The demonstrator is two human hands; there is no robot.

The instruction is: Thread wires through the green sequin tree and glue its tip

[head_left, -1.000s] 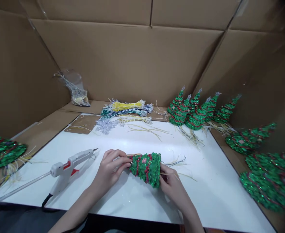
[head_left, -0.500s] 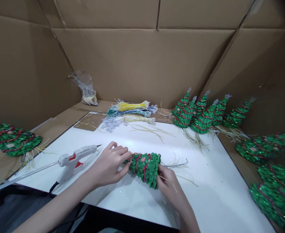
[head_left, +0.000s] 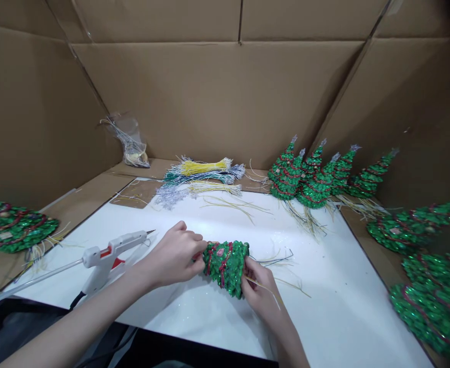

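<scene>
Glossy, glittering green on that rough-textured tree (head_left: 228,266), over a smooth, shiny white tabletop (head_left: 316,306); matt brown cardboard walls (head_left: 209,97) beyond!

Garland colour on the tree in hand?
The garland is red, on a green tree; head view.

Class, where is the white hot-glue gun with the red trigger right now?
In the head view, the white glue gun with the red trigger lies on the white work surface, on the left, beside the person's left forearm.
</scene>
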